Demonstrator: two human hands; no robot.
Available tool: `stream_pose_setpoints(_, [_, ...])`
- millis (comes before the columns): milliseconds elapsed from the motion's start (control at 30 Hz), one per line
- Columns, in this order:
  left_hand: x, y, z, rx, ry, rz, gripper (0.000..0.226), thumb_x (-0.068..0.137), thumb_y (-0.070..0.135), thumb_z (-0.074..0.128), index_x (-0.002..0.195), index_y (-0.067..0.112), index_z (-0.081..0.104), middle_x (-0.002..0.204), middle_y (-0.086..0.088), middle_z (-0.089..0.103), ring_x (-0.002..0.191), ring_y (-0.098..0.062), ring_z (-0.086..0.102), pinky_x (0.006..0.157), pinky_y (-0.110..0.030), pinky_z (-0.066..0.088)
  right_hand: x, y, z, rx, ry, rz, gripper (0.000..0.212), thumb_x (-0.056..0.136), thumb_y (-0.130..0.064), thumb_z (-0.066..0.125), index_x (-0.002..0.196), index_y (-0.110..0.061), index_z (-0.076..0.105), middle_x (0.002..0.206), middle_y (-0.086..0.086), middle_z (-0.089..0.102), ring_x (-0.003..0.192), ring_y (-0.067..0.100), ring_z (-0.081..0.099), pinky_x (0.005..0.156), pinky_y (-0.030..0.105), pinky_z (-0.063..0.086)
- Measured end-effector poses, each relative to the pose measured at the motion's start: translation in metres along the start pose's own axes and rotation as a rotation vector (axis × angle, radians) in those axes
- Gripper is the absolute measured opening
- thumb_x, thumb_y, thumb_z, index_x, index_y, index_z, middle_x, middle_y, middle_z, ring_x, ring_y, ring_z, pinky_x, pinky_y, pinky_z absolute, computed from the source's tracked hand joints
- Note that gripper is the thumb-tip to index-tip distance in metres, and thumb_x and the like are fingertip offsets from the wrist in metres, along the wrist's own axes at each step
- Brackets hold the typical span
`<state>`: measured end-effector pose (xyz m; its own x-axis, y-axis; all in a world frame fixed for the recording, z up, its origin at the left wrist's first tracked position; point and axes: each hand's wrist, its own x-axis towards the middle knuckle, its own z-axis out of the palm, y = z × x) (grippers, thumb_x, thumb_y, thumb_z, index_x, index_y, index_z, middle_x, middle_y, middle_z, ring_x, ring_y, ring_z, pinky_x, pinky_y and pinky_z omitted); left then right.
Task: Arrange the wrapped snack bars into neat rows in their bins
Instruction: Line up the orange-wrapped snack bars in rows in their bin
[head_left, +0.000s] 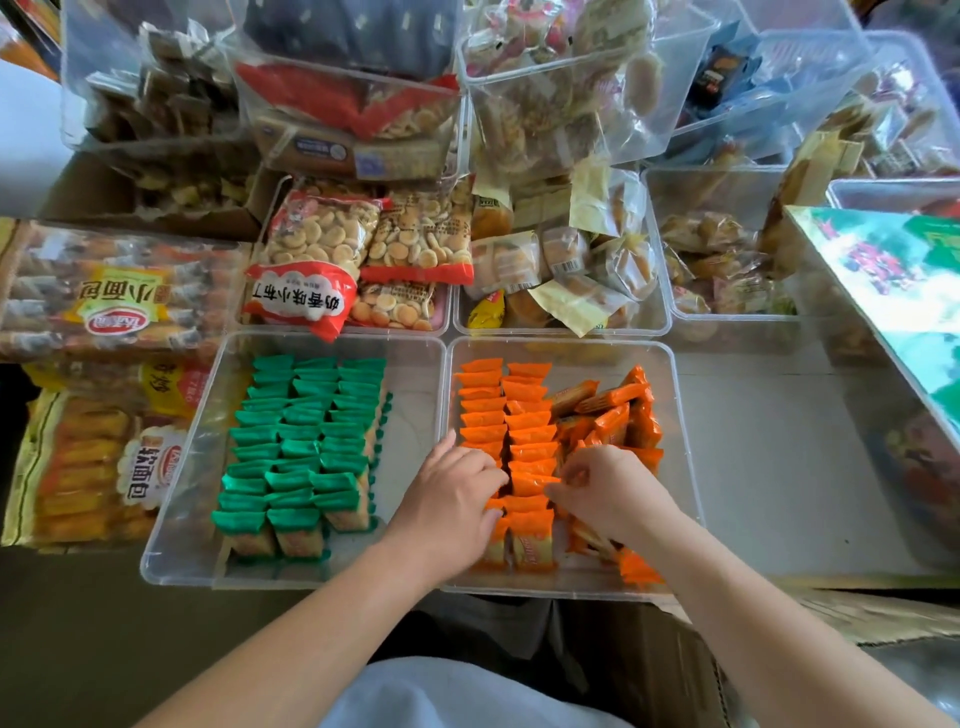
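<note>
Between left hand (447, 493) and right hand (608, 488) stand pinched orange bars (530, 467).

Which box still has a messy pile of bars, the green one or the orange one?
The box of orange bars: its right side holds a loose jumble, while the green bars all stand in tidy rows.

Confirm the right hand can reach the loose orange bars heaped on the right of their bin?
Probably yes. The right hand is inside the open-topped bin, the loose orange bars lie just beyond its fingers, and nothing covers them.
</note>
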<state>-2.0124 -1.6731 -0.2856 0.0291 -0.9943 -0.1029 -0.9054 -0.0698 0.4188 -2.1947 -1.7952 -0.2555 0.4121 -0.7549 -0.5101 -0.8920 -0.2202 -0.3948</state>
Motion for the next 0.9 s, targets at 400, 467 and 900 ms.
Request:
stream_pose_setpoints(400, [0.129, 0.052, -0.009, -0.056, -0.229, -0.055, 0.046, 0.101, 0.038, 0.062, 0.143, 0.02, 0.057, 0.151, -0.001, 0.048, 0.141, -0.024, 0.042, 0.115, -0.041, 0.041, 0.02, 0.056, -0.068, 0.202, 0.233, -0.086, 0.011, 0.093, -0.03, 0.068, 0.102, -0.03, 0.076, 0.092, -0.01, 0.076, 0.088, 0.013, 0.07, 0.082, 0.038, 0.059])
stream_pose_setpoints(467, [0.16, 0.055, -0.002, 0.054, -0.301, -0.058, 0.046, 0.102, 0.039, 0.059, 0.143, 0.02, 0.056, 0.144, -0.003, 0.052, 0.136, -0.027, 0.046, 0.112, -0.045, 0.044, 0.031, 0.058, -0.069, 0.219, 0.245, -0.111, 0.013, 0.094, -0.029, 0.067, 0.104, -0.03, 0.075, 0.095, -0.011, 0.075, 0.089, 0.013, 0.069, 0.081, 0.039, 0.059])
stream_pose_setpoints(900, [0.211, 0.052, 0.019, 0.412, -0.621, 0.017, 0.048, 0.091, 0.047, 0.062, 0.135, 0.029, 0.058, 0.132, -0.005, 0.056, 0.129, -0.03, 0.053, 0.113, -0.062, 0.024, 0.088, 0.061, -0.075, -0.415, 0.112, -0.199, 0.055, 0.093, -0.015, 0.053, 0.141, -0.042, 0.048, 0.13, -0.014, 0.058, 0.112, 0.017, 0.065, 0.07, 0.032, 0.055])
